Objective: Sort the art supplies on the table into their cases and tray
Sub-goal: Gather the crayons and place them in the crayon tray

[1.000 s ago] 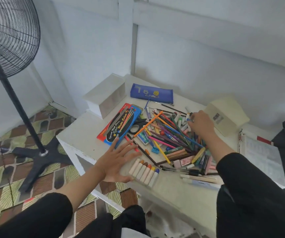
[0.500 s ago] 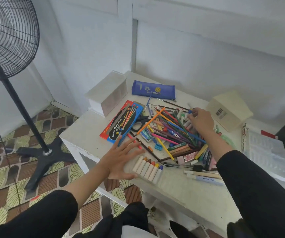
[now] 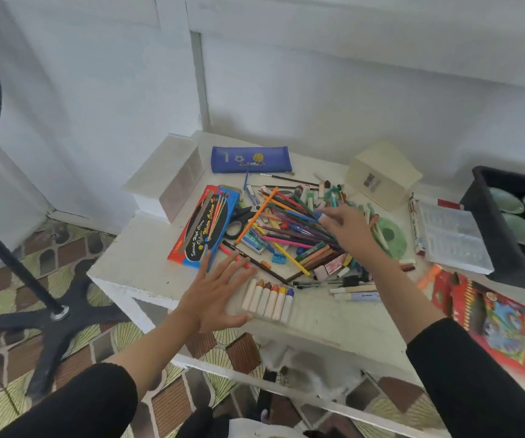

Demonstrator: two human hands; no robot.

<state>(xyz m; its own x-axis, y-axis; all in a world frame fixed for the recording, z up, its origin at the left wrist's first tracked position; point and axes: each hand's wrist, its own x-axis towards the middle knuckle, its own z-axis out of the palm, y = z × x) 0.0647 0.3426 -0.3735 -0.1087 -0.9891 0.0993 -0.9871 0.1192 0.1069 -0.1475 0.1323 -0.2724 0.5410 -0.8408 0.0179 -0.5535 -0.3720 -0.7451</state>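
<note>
Fingers: on my left hand (image 3: 218,295) spread flat, released; on my right hand (image 3: 349,230) loose, holding nothing.
Pencil pile (image 3: 289,229): mid-tabletop (image 3: 147,263), under right hand.
Crayon row (image 3: 269,298): before pile, beside left hand.
Blue case (image 3: 251,159): behind pile.

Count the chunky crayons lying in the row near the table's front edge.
6 crayons, side by side, just right of the left hand; more may be buried in the pile.

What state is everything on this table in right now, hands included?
Blue pencil case: flat, looks closed.
Pencil pile: loose, tangled.
Scissors: partly buried under pencils.
Crayons: lined up side by side.
Left hand: open, fingers spread, beside the crayons.
Right hand: over the pile, blurred; grip unclear.
</note>
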